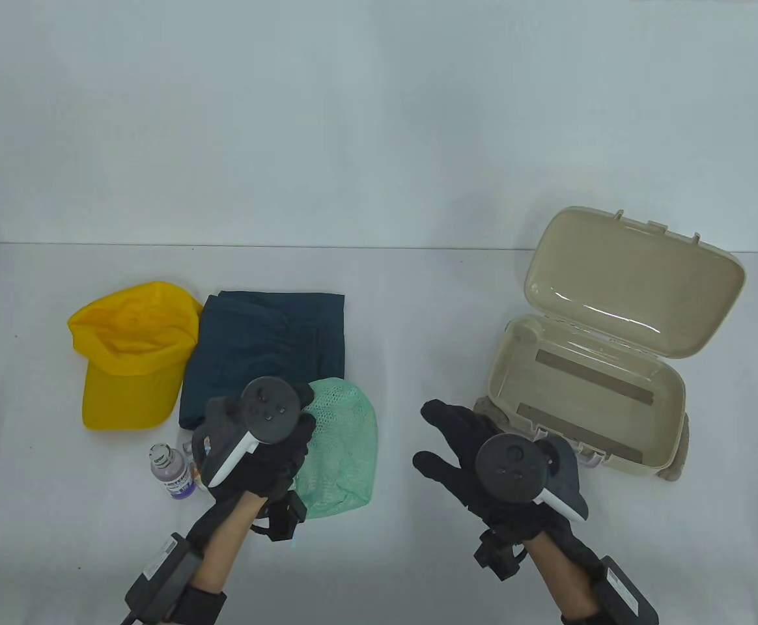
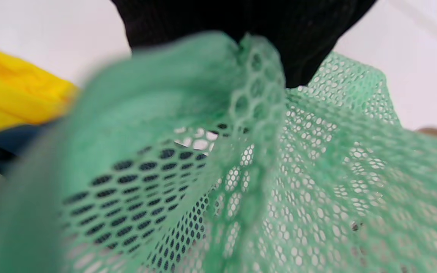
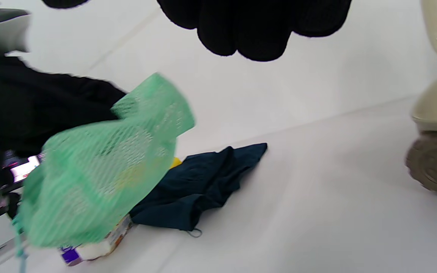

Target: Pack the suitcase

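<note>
A beige suitcase (image 1: 662, 390) stands open at the right, lid (image 1: 639, 286) tilted back, nothing inside. My left hand (image 1: 288, 430) grips the edge of a green mesh bag (image 1: 343, 449) and holds it lifted; the left wrist view shows the mesh bag (image 2: 264, 174) bunched under the glove, and the right wrist view shows the mesh bag (image 3: 101, 170) hanging above the table. My right hand (image 1: 447, 443) hovers left of the suitcase, fingers spread, holding nothing. A folded dark blue garment (image 1: 262, 351), a yellow cap (image 1: 128, 355) and a small purple bottle (image 1: 172, 472) lie at the left.
A brownish towel (image 1: 675, 465) lies under the suitcase's near right corner. A small carton (image 3: 97, 244) lies under the mesh bag beside the dark garment (image 3: 203, 182). The suitcase's wheel (image 3: 431, 167) shows at the right of the right wrist view.
</note>
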`<state>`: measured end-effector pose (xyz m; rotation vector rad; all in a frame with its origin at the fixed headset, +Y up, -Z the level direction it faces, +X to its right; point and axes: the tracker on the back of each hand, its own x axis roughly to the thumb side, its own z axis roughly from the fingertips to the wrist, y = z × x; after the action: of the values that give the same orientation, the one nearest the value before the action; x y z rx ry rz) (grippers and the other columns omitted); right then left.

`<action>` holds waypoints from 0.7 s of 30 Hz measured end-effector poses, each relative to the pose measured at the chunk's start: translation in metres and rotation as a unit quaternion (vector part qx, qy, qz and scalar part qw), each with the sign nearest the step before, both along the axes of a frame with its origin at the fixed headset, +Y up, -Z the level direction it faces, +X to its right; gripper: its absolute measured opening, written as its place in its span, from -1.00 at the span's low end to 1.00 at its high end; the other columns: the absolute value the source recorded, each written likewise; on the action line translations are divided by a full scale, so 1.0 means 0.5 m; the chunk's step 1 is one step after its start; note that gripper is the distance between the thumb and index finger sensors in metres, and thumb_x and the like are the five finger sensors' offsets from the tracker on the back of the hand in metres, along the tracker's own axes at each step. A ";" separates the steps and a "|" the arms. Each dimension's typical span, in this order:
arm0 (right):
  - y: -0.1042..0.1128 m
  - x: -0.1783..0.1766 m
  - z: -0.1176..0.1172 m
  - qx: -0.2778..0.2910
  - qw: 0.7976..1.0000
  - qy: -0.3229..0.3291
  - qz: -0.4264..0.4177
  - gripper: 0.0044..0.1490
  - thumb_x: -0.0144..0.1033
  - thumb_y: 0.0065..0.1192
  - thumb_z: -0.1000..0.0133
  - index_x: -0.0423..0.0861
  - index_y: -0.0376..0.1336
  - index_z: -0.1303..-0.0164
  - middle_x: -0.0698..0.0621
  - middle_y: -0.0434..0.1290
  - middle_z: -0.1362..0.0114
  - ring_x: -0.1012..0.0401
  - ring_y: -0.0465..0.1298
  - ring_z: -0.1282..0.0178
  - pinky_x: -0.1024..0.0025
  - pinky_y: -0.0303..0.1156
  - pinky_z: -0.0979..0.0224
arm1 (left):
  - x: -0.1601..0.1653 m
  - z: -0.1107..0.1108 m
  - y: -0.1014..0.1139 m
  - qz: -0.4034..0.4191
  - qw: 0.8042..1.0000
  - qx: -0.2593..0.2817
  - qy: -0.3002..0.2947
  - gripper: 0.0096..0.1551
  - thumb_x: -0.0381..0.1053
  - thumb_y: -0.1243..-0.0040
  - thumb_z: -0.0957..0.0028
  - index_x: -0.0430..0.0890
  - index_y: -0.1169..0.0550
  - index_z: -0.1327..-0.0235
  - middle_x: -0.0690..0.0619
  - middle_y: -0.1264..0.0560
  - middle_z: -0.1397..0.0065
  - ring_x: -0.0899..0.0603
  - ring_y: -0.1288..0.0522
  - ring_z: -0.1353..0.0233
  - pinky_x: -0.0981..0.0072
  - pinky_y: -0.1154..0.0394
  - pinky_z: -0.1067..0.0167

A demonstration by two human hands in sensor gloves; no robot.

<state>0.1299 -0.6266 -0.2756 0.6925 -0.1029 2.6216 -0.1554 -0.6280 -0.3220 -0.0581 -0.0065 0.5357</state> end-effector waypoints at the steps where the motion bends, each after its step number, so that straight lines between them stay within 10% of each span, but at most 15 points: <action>1: 0.003 -0.007 0.009 0.014 1.000 0.005 0.004 0.01 0.39 -0.13 -0.08 0.02 -0.03 -0.65 0.00 0.25 -0.65 0.00 0.36 -0.60 -0.08 0.27 -0.59 | 0.000 -0.006 0.000 0.024 1.000 -0.006 0.002 -0.44 -0.07 -0.29 -0.04 -0.04 -0.44 -0.33 -0.01 -0.57 -0.25 0.05 -0.74 0.03 0.46 -0.72 0.03; 10: 0.002 -0.025 0.051 0.149 0.985 -0.070 0.049 0.03 0.37 -0.06 -0.06 -0.05 -0.03 -0.61 0.01 0.31 -0.56 0.03 0.42 -0.50 -0.05 0.34 -0.54 | -0.033 -0.058 -0.066 0.339 0.934 -0.102 0.052 -0.44 -0.06 -0.24 -0.08 -0.05 -0.40 -0.37 0.00 -0.54 -0.28 0.08 -0.73 0.00 0.49 -0.71 0.00; 21: -0.046 -0.037 0.005 -0.033 0.996 -0.083 0.006 0.08 0.48 -0.15 -0.04 -0.17 0.26 -0.44 -0.04 0.57 -0.30 0.04 0.62 -0.20 0.04 0.53 -0.27 | 0.003 -0.047 -0.126 0.425 0.890 -0.157 0.057 -0.43 -0.03 -0.16 -0.15 -0.05 -0.31 -0.42 0.02 -0.48 -0.33 0.11 -0.70 -0.08 0.53 -0.70 -0.08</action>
<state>0.1113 -0.6496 -0.2731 0.4537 -0.0615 2.6777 -0.1537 -0.6908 -0.3455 -0.3524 0.1786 1.4191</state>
